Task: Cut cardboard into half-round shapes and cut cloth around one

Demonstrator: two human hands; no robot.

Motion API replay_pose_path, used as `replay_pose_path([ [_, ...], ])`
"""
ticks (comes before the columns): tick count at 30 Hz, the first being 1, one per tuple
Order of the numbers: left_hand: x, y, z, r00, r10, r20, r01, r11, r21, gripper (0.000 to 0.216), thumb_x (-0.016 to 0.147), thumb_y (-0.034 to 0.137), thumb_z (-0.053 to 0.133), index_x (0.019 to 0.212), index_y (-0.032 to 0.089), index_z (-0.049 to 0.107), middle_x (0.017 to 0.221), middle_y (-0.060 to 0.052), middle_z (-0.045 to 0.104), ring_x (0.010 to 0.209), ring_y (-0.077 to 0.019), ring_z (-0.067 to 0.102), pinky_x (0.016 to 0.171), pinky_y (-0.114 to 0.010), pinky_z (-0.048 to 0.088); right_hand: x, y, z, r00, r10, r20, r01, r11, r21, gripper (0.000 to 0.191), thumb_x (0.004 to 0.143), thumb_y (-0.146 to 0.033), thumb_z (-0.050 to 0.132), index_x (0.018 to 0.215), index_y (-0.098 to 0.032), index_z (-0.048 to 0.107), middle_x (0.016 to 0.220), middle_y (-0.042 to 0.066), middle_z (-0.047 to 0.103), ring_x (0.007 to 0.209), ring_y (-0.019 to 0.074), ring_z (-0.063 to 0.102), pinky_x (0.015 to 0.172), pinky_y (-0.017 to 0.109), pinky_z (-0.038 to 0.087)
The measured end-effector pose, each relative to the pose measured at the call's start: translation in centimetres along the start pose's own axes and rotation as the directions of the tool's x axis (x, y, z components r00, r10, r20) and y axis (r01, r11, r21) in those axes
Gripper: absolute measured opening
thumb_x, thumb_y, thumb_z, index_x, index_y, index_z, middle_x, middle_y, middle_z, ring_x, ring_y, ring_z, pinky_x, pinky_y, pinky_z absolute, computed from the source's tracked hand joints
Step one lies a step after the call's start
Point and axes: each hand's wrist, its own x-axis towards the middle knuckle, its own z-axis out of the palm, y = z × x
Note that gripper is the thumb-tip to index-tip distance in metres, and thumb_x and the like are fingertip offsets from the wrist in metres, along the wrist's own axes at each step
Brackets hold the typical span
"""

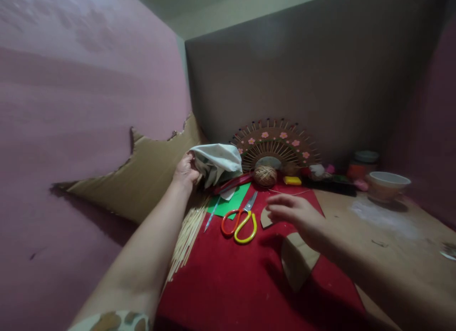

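My left hand (187, 169) is closed on a pale cloth (219, 160), raised near the back left of the red mat (213, 274). Slightly blurred, my right hand (290, 212) hovers with fingers stretched out and nothing in them. Below it lies a cut cardboard piece (299, 260), and a smaller cardboard piece (265, 219) is partly hidden by its fingertips. Between the hands, scissors (242, 222) with red and yellow handles rest on the mat. A green sheet (237, 203), a thin patterned pencil-like stick (213, 212) and a bundle of thin wooden sticks (187, 236) lie under and beside the cloth.
A decorated stick fan (278, 141) leans at the back wall. In front are a ball of twine (265, 176) and a yellow block (292, 180). A white bowl (388, 184) and a jar (363, 165) stand at right. Torn cardboard (149, 179) leans against the left wall.
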Motion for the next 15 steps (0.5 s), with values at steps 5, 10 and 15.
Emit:
replay_pose_path([
  [5,-1.9,1.5,0.8,0.974,0.094,0.207,-0.126,0.981,0.15,0.013,0.08,0.03,0.06,0.079,0.017,0.062,0.072,0.0,0.065,0.067,-0.0121,0.061,0.066,-0.026,0.05,8.6,-2.2,5.7,0.966,0.166,0.199,-0.242,0.854,0.461,0.038,0.073,-0.041,0.063,0.095,-0.012,0.055,0.075,0.01,0.061,0.074,0.0239,0.063,0.069,0.043,0.052],
  [10,-4.0,3.2,0.9,0.892,0.152,0.425,-0.365,0.797,0.481,0.026,0.065,0.031,0.073,0.087,0.02,0.067,0.101,-0.004,0.065,0.101,-0.0229,0.056,0.091,-0.037,0.041,14.1,-5.2,8.9,0.998,0.054,-0.011,-0.034,0.761,0.648,0.026,0.079,-0.006,0.045,0.1,-0.019,0.053,0.074,0.001,0.062,0.072,0.0158,0.06,0.07,0.038,0.052],
  [15,-4.3,3.6,-1.6,0.818,0.323,0.476,-0.464,-0.12,0.878,0.059,0.065,0.023,0.072,0.12,0.017,0.053,0.134,-0.016,0.042,0.131,-0.0338,0.022,0.106,-0.049,0.01,13.9,-10.2,6.0,0.959,-0.272,-0.082,0.242,0.627,0.741,0.022,0.079,-0.01,0.045,0.089,-0.019,0.062,0.074,-0.002,0.067,0.08,0.0128,0.061,0.077,0.033,0.049],
])
